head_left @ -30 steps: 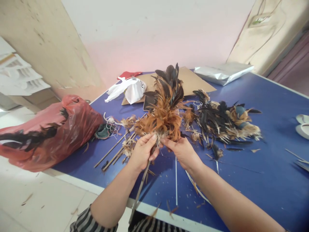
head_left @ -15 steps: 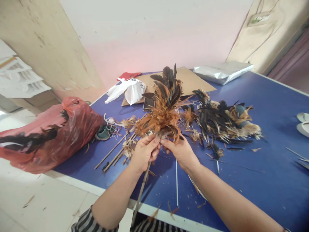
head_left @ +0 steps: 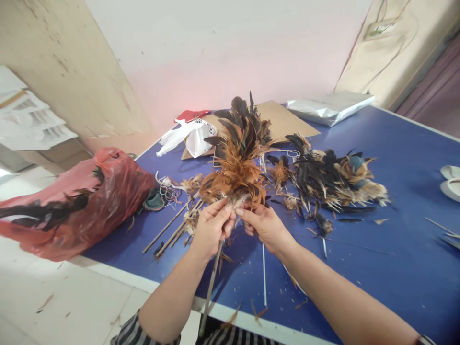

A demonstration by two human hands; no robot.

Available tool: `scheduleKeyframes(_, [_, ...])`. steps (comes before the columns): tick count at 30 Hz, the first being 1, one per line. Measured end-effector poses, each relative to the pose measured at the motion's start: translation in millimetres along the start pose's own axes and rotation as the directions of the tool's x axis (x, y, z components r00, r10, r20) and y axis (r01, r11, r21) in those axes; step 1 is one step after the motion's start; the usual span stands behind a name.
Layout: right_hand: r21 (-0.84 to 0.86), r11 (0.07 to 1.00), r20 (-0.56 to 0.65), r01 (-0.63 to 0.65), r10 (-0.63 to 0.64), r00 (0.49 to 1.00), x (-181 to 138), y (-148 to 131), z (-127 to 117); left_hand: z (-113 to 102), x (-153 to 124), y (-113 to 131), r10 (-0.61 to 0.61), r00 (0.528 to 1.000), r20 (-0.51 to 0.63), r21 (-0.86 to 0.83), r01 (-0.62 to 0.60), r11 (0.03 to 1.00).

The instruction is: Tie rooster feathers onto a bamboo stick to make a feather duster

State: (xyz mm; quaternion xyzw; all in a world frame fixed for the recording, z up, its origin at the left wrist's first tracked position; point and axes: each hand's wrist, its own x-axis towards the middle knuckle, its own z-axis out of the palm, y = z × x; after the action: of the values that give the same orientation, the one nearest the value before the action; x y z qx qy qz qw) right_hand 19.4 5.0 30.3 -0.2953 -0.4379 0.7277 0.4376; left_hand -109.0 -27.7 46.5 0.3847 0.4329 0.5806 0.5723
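Note:
A feather duster (head_left: 239, 163) with orange-brown and black feathers stands upright between my hands, above the table's near half. My left hand (head_left: 212, 225) is closed around its base, where the thin stick (head_left: 211, 292) meets the feathers; the stick slants down toward my lap. With thumb and fingers, my right hand (head_left: 264, 224) pinches the pale quill ends at the lower right of the bunch. The two thumbs almost meet there. What exactly lies under the fingertips is partly hidden.
Loose dark feathers (head_left: 316, 177) lie in a heap to the right. Feathered sticks (head_left: 178, 232) and tangled string (head_left: 167, 184) are on the left, beside a red plastic bag (head_left: 118, 191). Behind are cardboard (head_left: 287, 122), a white bag (head_left: 199, 139) and a silver package (head_left: 330, 108). Scissors (head_left: 451, 237) sit far right.
The feather head has turned and tipped slightly left in my hands. My right fingers have shifted a little at the base; both hands keep their hold.

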Motion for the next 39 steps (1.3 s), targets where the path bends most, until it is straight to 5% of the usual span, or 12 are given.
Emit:
scheduleKeyframes(7, [-0.246, 0.957, -0.090, 0.152, -0.179, 0.980, -2.3, 6.5, 2.3, -1.5, 0.5, 4.3, 0.042, 0.999, 0.016, 0.135, -0.044, 0.990])
scheduleKeyframes(12, [-0.648, 0.644, 0.052, 0.406, -0.494, 0.868, -14.7, -6.9, 6.8, -3.2, 0.3, 4.8, 0.157, 0.987, 0.026, 0.338, -0.156, 0.928])
scheduleKeyframes(15, [-0.741, 0.472, 0.188, 0.477, -0.537, 0.823, -23.2, -19.2, 11.0, -4.5, -1.1, 10.9, 0.362, 0.929, 0.073, 0.598, -0.331, 0.730])
scheduleKeyframes(18, [-0.723, 0.499, 0.192, 0.477, -0.518, 0.833, -28.3, -28.8, 14.2, -4.8, -5.1, 17.4, 0.496, 0.839, 0.223, 0.792, -0.452, 0.410])
scheduleKeyframes(22, [-0.700, 0.568, 0.128, 0.432, -0.495, 0.859, -31.6, -35.6, 15.8, -1.2, -10.8, 17.8, 0.492, 0.763, 0.418, 0.871, -0.490, 0.020])
scheduleKeyframes(31, [-0.845, 0.339, 0.200, 0.412, -0.515, 0.834, -38.8, -45.3, 12.7, 6.9, -15.2, 17.9, 0.334, 0.768, 0.546, 0.809, -0.381, -0.448])
scheduleKeyframes(35, [-0.859, 0.309, 0.276, 0.409, -0.393, 0.877, -46.3, -66.5, 8.1, -3.4, -13.0, 35.5, 0.205, 0.800, 0.564, 0.704, -0.336, -0.625])
scheduleKeyframes(39, [-0.837, 0.257, 0.346, 0.483, -0.435, 0.831, -57.7, -100.9, -4.9, -16.3, -17.1, 64.6, 0.076, 0.823, 0.563, 0.575, -0.324, -0.751])
